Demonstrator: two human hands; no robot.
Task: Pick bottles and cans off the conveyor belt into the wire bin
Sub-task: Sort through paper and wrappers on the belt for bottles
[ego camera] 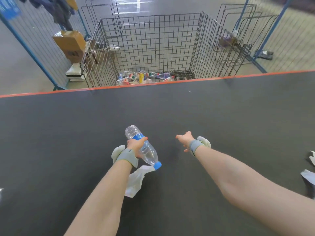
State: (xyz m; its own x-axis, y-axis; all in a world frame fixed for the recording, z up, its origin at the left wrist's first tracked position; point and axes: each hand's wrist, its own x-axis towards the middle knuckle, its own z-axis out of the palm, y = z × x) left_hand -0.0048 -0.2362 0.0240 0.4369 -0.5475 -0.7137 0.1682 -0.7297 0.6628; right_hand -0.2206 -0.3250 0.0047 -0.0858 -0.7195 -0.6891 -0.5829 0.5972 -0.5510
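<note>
My left hand (135, 144) grips a clear plastic bottle (149, 153) with a blue label and blue cap, held above the dark conveyor belt (221, 108) with the cap toward me. My right hand (185, 138) hovers beside it to the right, fingers relaxed and holding nothing. Beyond the belt's orange far edge stands the wire bin (153, 45), with several bottles and cans (144, 77) lying on its bottom.
A crumpled white plastic scrap (136, 180) lies on the belt under my left wrist. More white and grey scraps (309, 176) sit at the belt's right edge. Cardboard boxes (71, 45) and blue fence frames (34, 53) stand left of the bin, empty wire racks (238, 40) to its right.
</note>
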